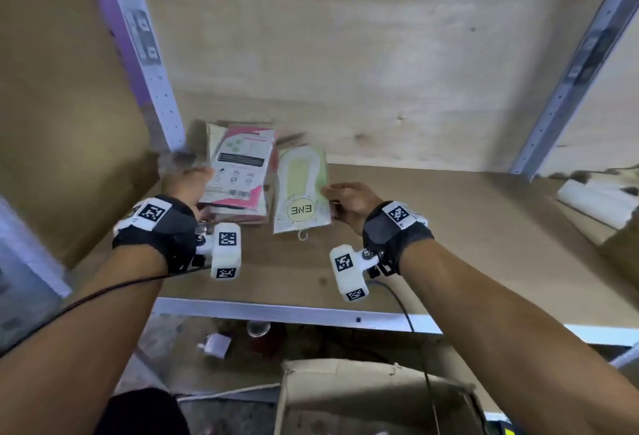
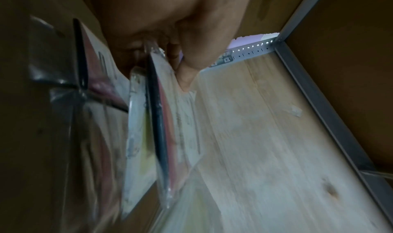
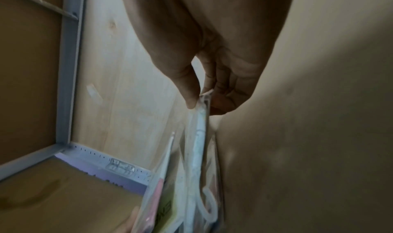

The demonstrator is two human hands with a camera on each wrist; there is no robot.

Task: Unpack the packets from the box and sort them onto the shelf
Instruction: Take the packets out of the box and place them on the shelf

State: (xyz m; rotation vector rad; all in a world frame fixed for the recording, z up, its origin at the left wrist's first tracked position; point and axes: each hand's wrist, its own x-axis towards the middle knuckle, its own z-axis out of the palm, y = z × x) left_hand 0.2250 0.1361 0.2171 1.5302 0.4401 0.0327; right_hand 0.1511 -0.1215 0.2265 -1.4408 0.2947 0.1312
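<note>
Two heaps of flat plastic packets lie on the wooden shelf board (image 1: pixel 432 227). My left hand (image 1: pixel 188 180) grips the left edge of a pink-and-white packet (image 1: pixel 240 166) on top of the left heap; in the left wrist view the thumb and fingers pinch that packet (image 2: pixel 165 119) by its edge. My right hand (image 1: pixel 345 197) pinches the right edge of a pale green packet (image 1: pixel 302 189) marked ENE, which lies beside the pink heap. The right wrist view shows thumb and fingers closed on that packet's rim (image 3: pixel 202 119). The cardboard box (image 1: pixel 373 396) stands open on the floor below.
Grey perforated uprights (image 1: pixel 152 64) (image 1: pixel 581 64) frame the bay, with a plywood back wall (image 1: pixel 345 37) and a brown side panel (image 1: pixel 52 106). A metal front rail (image 1: pixel 294 313) edges the shelf. A white object (image 1: pixel 594 199) lies at the right. Small items sit on the floor under the shelf.
</note>
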